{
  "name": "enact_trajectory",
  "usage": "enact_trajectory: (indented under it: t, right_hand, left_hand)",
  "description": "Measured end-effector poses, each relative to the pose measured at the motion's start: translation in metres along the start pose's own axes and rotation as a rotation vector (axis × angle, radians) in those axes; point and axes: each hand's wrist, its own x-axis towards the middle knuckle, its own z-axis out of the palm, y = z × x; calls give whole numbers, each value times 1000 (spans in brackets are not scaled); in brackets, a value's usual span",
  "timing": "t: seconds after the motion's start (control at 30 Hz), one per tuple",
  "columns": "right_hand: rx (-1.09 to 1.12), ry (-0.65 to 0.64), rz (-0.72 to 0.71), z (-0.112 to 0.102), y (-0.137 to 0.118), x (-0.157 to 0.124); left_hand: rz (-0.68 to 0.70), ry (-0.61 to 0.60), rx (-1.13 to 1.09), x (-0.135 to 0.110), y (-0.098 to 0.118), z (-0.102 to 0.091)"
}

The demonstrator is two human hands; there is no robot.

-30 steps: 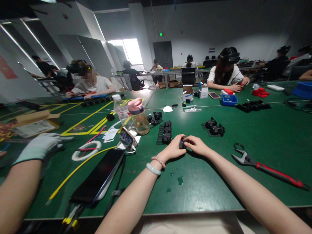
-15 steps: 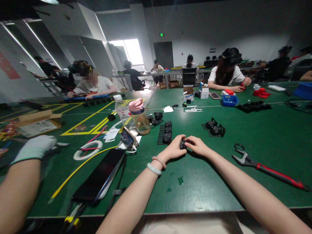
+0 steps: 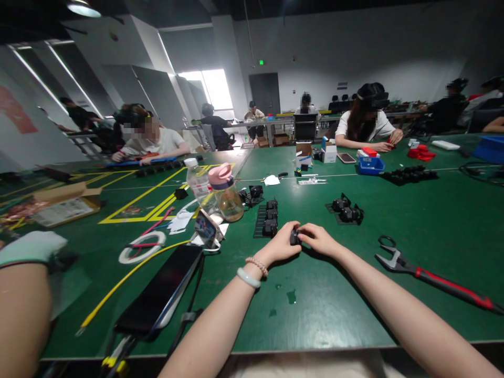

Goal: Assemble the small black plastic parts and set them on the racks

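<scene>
A small black part (image 3: 294, 237), perhaps plastic, is held low over the green table in the middle of the head view. My left hand (image 3: 280, 244) is closed around it, with a bead bracelet and a pale bangle on the wrist. From the other side my right hand (image 3: 319, 239) grips the same part with its fingertips. Part of its shape is hidden by the fingers. Just beyond my left hand stand several black parts on a slotted black rack (image 3: 261, 222). Farther right lies a second group of black parts (image 3: 346, 211).
Red-handled pliers (image 3: 441, 278) lie at right. A large black phone (image 3: 161, 289), a yellow cable (image 3: 126, 281), a white ring coil (image 3: 125, 257) and a pink-lidded bottle (image 3: 227, 197) are at left. A co-worker's gloved hand (image 3: 33, 249) reaches in at far left. Others sit across the table.
The co-worker's gloved hand at far left has pulled back toward the left edge. The view has tilted slightly up. My two hands stay on the black part, nearly unmoved.
</scene>
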Motion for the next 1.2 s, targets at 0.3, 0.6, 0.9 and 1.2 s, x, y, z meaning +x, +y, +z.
enact_trajectory:
  t: [0.3,0.6,0.9,1.2]
  right_hand:
    - [1,5,-8,1,2,-1]
    - [-8,-3,-15,2,4,-2]
    - [12,3,11,3,6,-3]
    - [4,12,8,1,2,-4]
  left_hand:
    - [-7,-6,-17,0,2,0]
    - [-13,8,-6,-1,6,1]
    - [-18,8,20,-3,11,1]
    - [-23,19,12,-2,15,1]
